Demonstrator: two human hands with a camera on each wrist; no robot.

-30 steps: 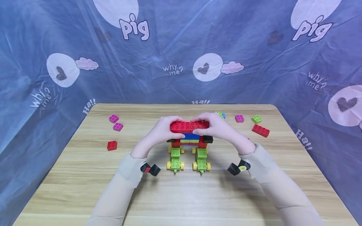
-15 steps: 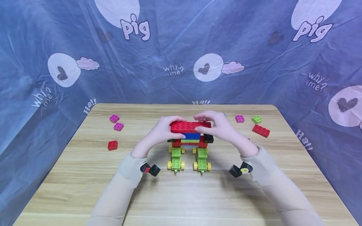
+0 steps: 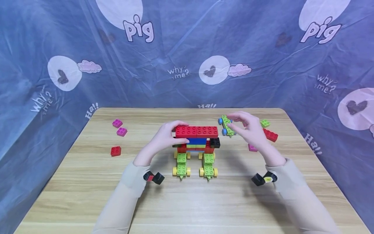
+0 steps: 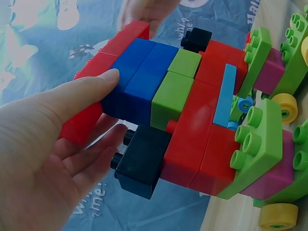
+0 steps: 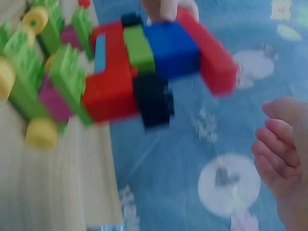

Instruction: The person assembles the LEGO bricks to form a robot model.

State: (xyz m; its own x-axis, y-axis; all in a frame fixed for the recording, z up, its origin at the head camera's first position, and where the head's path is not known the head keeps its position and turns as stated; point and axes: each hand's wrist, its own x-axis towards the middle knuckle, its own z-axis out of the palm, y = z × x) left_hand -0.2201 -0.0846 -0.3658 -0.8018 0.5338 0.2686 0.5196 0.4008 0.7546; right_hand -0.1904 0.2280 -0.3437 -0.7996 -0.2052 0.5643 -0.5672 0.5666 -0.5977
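Observation:
A built-up toy-brick structure stands at the table's middle in the head view. Red bricks [image 3: 196, 131] run along its top, over blue bricks [image 4: 139, 72] and lime ones, with a black brick [image 4: 143, 161] jutting out each side. Below are two lime wheeled bases [image 3: 181, 167] with yellow wheels. My left hand [image 3: 163, 138] holds the structure's upper left end, thumb on the blue brick and fingers behind the red top. My right hand [image 3: 252, 130] is off the structure, fingers loosely bent around nothing, close to a lime wheeled base with blue wheels [image 3: 226, 125].
Right of the structure lie a red brick [image 3: 270, 135], a lime brick [image 3: 265, 123] and a magenta brick [image 3: 252, 148], partly behind the right arm. On the left are two magenta bricks [image 3: 121, 131] and a red brick [image 3: 115, 151]. Patterned blue cloth surrounds the wooden table [image 3: 73, 182].
My right hand has let go of the structure's right end and moved right, uncovering the blue-wheeled base. The left hand keeps its grip, and the structure stays put.

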